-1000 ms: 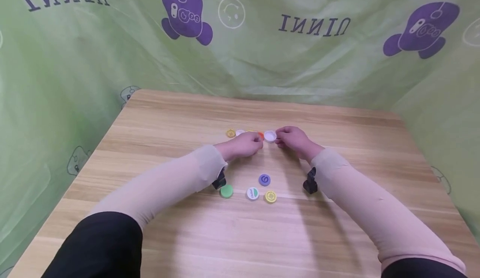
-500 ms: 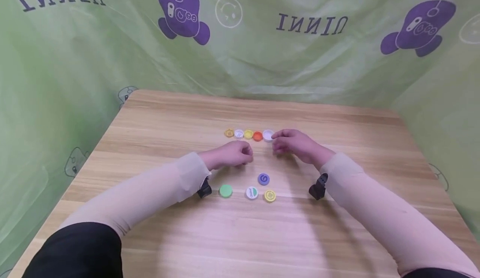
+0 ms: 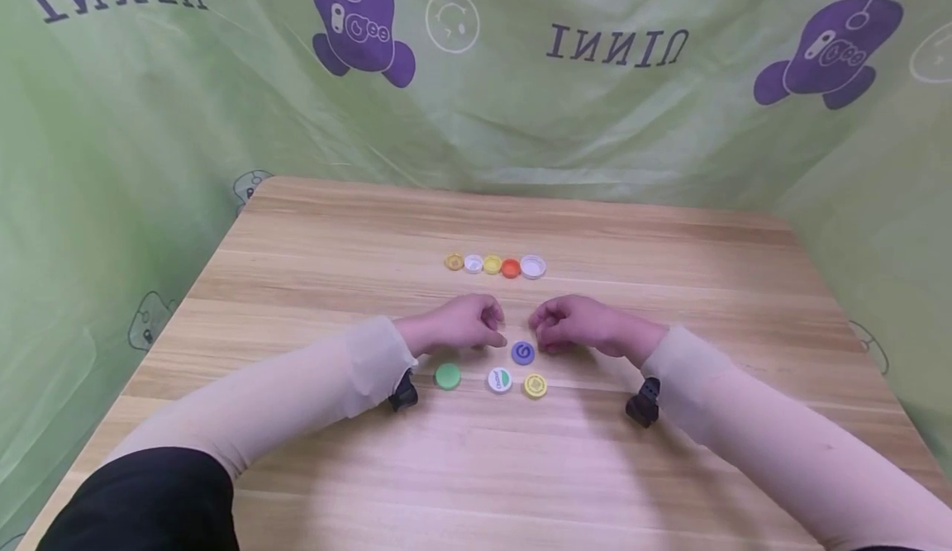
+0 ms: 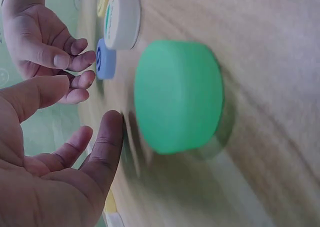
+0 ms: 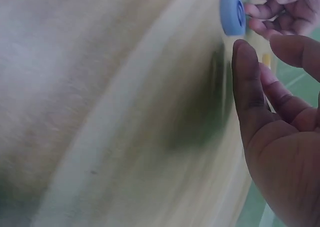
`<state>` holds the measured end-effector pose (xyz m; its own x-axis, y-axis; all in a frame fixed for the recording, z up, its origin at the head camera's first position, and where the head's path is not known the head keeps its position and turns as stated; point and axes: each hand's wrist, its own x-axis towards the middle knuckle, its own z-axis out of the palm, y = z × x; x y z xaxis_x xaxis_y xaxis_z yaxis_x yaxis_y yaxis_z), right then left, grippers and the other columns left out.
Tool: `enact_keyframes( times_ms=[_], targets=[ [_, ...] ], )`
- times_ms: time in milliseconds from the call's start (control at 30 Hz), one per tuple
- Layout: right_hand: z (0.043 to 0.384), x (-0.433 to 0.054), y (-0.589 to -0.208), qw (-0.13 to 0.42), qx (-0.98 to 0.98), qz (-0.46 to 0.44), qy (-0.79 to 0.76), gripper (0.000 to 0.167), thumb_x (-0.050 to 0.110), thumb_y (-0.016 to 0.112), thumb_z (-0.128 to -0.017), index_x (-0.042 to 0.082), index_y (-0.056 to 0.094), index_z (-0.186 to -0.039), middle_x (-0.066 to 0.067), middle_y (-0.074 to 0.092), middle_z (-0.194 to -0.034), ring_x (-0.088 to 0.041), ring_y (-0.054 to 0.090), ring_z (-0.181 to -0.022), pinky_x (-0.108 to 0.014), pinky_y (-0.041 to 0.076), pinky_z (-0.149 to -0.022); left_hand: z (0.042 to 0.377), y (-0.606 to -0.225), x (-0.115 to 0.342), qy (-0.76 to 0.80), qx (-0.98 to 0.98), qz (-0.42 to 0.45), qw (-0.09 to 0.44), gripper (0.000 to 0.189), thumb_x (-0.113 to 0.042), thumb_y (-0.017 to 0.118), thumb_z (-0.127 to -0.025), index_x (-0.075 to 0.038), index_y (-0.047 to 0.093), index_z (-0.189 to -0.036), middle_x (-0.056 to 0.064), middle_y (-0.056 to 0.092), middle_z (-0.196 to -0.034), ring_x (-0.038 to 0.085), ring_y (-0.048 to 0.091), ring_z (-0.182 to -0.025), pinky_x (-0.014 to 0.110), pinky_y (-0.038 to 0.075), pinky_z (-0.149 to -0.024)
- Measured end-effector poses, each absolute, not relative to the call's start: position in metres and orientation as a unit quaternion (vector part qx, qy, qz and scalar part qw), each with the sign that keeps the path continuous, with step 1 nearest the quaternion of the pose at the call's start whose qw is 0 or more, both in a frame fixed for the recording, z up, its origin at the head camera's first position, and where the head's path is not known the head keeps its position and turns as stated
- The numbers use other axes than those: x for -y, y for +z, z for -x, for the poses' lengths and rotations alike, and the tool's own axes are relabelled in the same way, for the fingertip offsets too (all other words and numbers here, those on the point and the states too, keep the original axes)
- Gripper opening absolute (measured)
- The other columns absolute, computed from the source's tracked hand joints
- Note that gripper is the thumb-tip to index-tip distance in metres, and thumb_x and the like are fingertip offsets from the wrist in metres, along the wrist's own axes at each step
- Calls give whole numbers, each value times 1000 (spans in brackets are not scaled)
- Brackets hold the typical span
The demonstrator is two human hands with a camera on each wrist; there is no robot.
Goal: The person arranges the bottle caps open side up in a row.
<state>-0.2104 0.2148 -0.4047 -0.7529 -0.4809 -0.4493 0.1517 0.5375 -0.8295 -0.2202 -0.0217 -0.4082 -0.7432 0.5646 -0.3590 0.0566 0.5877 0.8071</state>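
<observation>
A blue bottle cap (image 3: 523, 353) with a darker swirl lies top side up between the two hands. My left hand (image 3: 464, 322) hovers just left of it, fingers loosely bent and thumb apart from them. On its other side is my right hand (image 3: 583, 324), also with relaxed fingers. Neither hand holds anything; in the right wrist view a small gap shows between the fingers (image 5: 245, 62) and the cap. Nearer the body lie a green cap (image 3: 448, 376), a white cap with green print (image 3: 500, 380) and a yellow cap (image 3: 535, 386).
Farther back, a side-by-side row holds an amber cap (image 3: 454, 262), a small white cap (image 3: 473, 264), a yellow upturned cap (image 3: 492, 264), an orange-red cap (image 3: 511, 268) and a larger white cap (image 3: 532, 267). A green printed curtain (image 3: 506, 138) hangs behind the wooden table (image 3: 372, 220).
Both hands have left the back row and come nearer the body, to either side of the blue cap. The right hand has let go of the larger white cap, which now ends the row.
</observation>
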Motion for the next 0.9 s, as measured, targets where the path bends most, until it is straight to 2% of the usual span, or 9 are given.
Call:
enact_keyframes(
  times_ms=[200,367,567,733,900],
  targets=[
    [201,-213,-413,312,-841,119,-426,34,3,75,-87,-6,65,-118,-8,70,-99,-16,62,-89,-28,53,-82,217,-410,12,381,-852,-211,290,34,-8,80,-86,2,64,-114,7,66,-101,18,64,-87,27,56,-83],
    [197,-208,-413,285,-860,127,-404,35,3,77,-83,-4,68,-116,-7,70,-100,-16,62,-91,-29,53,-84,214,-410,6,347,-865,-236,275,33,-8,81,-84,1,67,-112,5,66,-98,17,61,-90,29,54,-87],
    [196,-202,-416,271,-873,129,-383,33,2,78,-80,-2,70,-112,-5,70,-98,-16,62,-89,-31,54,-85,211,-410,3,335,-873,-236,265,31,-8,81,-85,3,68,-112,4,67,-95,16,61,-87,26,54,-84],
    [194,-197,-417,263,-885,121,-366,27,0,79,-77,3,70,-103,-3,65,-90,-16,58,-82,-29,51,-76,212,-414,3,333,-869,-253,263,25,-1,78,-82,1,70,-106,4,67,-90,16,62,-83,26,55,-78],
    [195,-193,-418,253,-896,119,-344,22,4,81,-80,7,68,-97,-2,60,-83,-16,54,-77,-29,47,-71,215,-418,3,340,-861,-265,271,18,3,75,-82,-2,69,-98,3,66,-86,16,61,-79,25,54,-73]
  ],
)
